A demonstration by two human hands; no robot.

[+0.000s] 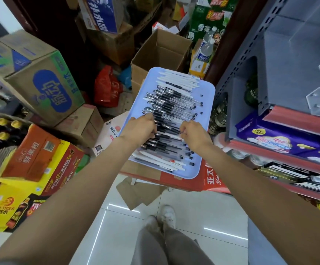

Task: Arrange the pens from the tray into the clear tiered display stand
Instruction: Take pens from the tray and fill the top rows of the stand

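Both hands [142, 129] [194, 133] grip pens [169, 109] mid-tray [209, 92]; display stand [319, 96] right.

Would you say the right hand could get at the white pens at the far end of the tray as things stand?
Probably yes. The right hand is over the middle of the tray, and the white pens lie uncovered at the far end with nothing between; it would only need a further stretch forward.

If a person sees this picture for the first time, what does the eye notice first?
First, the pale blue tray at centre, covered with black and white pens, where the left hand and right hand both reach in. Then the clear tiered display stand on the shelf at right.
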